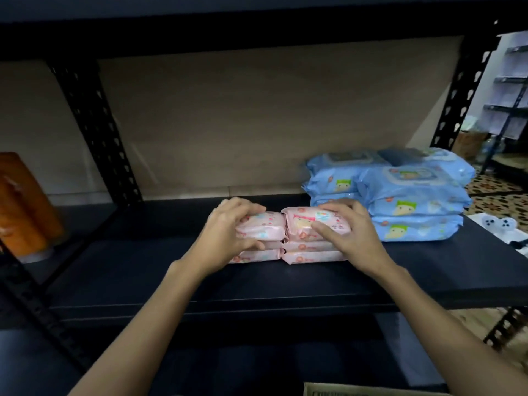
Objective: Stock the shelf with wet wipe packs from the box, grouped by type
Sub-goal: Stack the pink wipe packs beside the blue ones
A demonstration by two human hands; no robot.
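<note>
1. Pink packs (288, 237) sit on the dark shelf (257, 284) in two side-by-side stacks, each three high, their inner ends touching at the middle.
2. Blue packs (400, 195) are piled to the right of the pink ones, further back, in two stacks that touch; the front stack is three high with a lidded pack on top.
3. A strip of the box (343, 389) shows at the bottom edge; I cannot see what is in it.
4. My left hand (228, 232) grips the top pink pack of the left stack, fingers curled over its far edge, thumb against the near side.
5. My right hand (347, 232) grips the top pink pack of the right stack, fingers curled over the back, thumb pressed on its top face.
6. My right hand lies just beside the lowest blue packs, its knuckles close to them; I cannot tell whether they touch.
7. An orange container (25, 204) stands well to the left, beyond a black slotted upright (97, 130).
8. Another upright (463, 90) rises behind the blue packs at the right.
</note>
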